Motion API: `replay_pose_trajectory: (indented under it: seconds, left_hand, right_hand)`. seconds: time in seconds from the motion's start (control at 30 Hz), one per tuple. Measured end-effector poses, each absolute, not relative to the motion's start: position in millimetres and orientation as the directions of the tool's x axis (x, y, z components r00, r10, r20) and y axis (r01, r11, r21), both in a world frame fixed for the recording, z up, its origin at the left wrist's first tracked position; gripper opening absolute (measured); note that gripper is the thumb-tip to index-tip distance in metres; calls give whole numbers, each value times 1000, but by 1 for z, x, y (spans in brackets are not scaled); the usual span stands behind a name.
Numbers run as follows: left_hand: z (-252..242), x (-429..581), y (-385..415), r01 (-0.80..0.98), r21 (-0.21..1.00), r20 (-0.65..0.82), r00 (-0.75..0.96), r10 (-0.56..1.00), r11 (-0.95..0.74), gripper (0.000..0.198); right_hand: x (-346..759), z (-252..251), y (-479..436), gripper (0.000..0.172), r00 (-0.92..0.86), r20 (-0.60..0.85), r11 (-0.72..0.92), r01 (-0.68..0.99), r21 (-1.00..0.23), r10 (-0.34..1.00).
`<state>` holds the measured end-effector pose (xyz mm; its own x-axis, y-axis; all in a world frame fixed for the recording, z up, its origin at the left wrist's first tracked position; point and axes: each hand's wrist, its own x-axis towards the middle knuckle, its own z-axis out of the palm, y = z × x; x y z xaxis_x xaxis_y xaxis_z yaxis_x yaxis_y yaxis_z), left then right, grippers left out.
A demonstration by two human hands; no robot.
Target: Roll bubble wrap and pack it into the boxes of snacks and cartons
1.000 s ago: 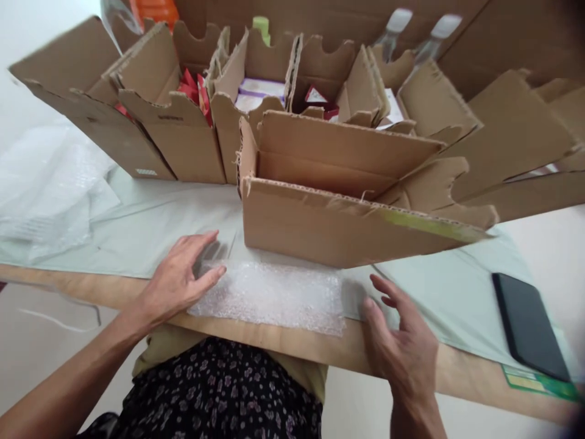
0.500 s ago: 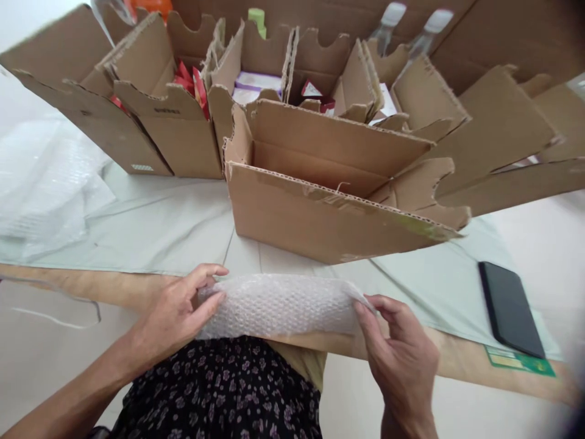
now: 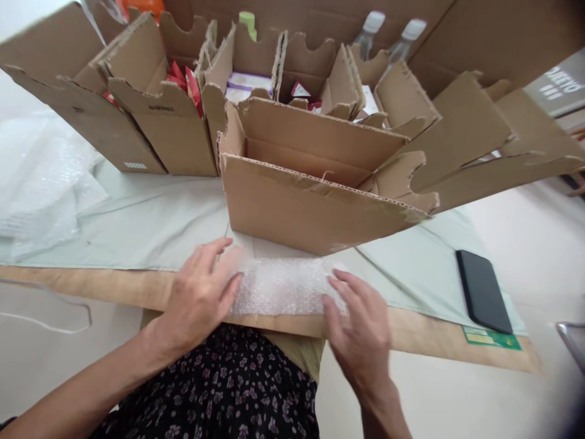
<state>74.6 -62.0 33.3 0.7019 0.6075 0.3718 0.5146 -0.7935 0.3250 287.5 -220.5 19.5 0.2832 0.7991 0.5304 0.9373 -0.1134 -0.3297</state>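
Observation:
A flat, folded strip of bubble wrap [image 3: 283, 286] lies along the front edge of the table before me. My left hand [image 3: 201, 283] is at its left end, the fingers apart and partly smeared by motion. At the other end, my right hand [image 3: 359, 317] has spread fingers, with fingertips and thumb touching the wrap. Whether anything lies inside the folded wrap cannot be seen. Just behind it stands an open-topped cardboard box [image 3: 315, 201] with cut-out sides.
A row of cardboard bins [image 3: 159, 128] holds red packets and small boxes. Bottles with white caps [image 3: 414, 29] stand behind. More bubble wrap [image 3: 41, 177] is heaped at left. A black phone [image 3: 483, 291] rests at right on a green card [image 3: 491, 338].
Both hands have come closer together. My right hand has loosened its pinch on the wrap's corner and spread its fingers. The wrap now sits flatter, and the camera view has shifted slightly.

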Motion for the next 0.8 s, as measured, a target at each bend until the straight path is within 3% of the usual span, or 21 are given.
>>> replay_pose_trajectory:
  seconds: [0.1, 0.17, 0.3, 0.43, 0.53, 0.6, 0.7, 0.8]
  left_hand:
    - [25, 79, -66, 365, 312, 232, 866, 443, -877, 31]
    - [19, 71, -61, 348, 376, 145, 893, 426, -859, 28]
    - [20, 43, -42, 305, 547, 171, 871, 461, -779, 27]
    - [20, 42, -26, 368, 406, 281, 820, 498, -836, 26]
    - [15, 59, -25, 376, 278, 294, 843, 451, -884, 21]
    - [16, 66, -32, 371, 262, 286, 852, 439, -891, 14]
    - [25, 63, -50, 348, 384, 266, 845, 464, -855, 17]
    - [35, 48, -70, 339, 617, 177, 820, 545, -711, 14]
  right_hand:
    - [273, 12, -205, 29, 139, 376, -21, 953, -301, 916]
    - [281, 2, -209, 31, 112, 295, -37, 968, -247, 949]
    - [319, -6, -253, 29, 296, 365, -228, 949, -218, 883]
    - [328, 1, -280, 18, 358, 486, -269, 932, -244, 797]
    - [317, -2, -261, 27, 315, 474, -224, 945, -238, 822]
    - [317, -10, -241, 35, 345, 445, -275, 937, -215, 826]
    - [325, -22, -219, 38, 399, 448, -379, 915, -139, 800]
    - [328, -22, -214, 22, 329, 518, -325, 940, -101, 790]
